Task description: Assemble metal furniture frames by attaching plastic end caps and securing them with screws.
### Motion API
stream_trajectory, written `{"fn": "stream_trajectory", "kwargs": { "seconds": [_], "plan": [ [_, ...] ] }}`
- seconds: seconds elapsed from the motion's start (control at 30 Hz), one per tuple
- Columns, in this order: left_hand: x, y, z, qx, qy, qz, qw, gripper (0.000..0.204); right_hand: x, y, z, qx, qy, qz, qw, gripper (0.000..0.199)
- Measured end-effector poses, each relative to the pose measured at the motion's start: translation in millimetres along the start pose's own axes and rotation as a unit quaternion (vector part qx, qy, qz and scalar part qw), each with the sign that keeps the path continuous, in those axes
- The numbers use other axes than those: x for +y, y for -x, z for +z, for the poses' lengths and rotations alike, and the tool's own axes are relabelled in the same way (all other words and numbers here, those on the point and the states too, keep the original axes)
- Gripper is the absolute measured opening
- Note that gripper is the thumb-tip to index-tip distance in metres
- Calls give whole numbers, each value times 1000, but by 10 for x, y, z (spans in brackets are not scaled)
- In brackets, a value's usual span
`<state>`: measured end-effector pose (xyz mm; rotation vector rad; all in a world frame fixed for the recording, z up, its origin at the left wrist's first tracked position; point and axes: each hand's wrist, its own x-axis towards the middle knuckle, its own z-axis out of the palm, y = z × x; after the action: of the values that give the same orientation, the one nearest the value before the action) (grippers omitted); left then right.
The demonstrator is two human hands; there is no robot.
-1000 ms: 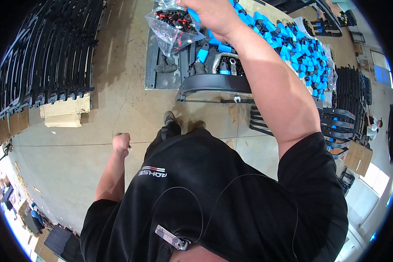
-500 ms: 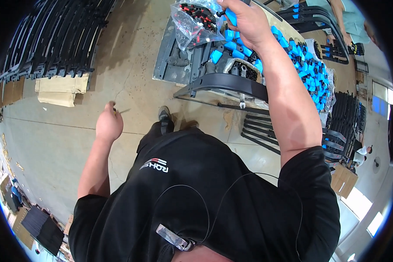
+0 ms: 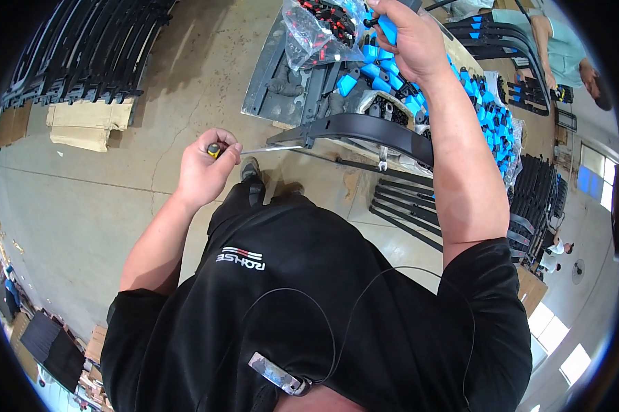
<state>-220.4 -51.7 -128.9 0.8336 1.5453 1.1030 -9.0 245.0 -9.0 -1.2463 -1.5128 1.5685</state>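
My left hand (image 3: 206, 175) is closed round a screwdriver (image 3: 215, 150) with a yellow and black handle. Its thin metal shaft points right, and the tip appears at the near end of a curved black bar (image 3: 364, 126); whether it touches cannot be told. Up at the far edge of the view, my right hand (image 3: 419, 51) grips a blue plastic piece (image 3: 387, 29) with a black knob on its side. The far end of that piece is partly cut off by the picture's edge. Below my right hand lie many loose blue and black pieces (image 3: 485, 103).
A clear plastic bag (image 3: 309, 41) of red and black parts lies on the workbench (image 3: 258, 89). Wrenches rest near the bar. Stacked black frames (image 3: 89, 48) stand at far left, more black bars (image 3: 406, 206) below the bench. A co-worker (image 3: 564, 51) is at far right.
My left hand has moved right and up, bringing the screwdriver from over the floor to the curved bar's end. My right hand still holds the blue piece, slightly further right in view.
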Motion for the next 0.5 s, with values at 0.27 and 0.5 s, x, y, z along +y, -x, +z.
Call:
{"fn": "stream_trajectory", "kwargs": {
  "seconds": [0.27,0.5],
  "plan": [
    [55,53,-114,4,14,-12,1000,6,-53,36,27,0,17,-15,1000,16],
    [52,-56,-138,15,51,-30,998,5,-66,49,65,10,13,14,1000,16]
  ]
}}
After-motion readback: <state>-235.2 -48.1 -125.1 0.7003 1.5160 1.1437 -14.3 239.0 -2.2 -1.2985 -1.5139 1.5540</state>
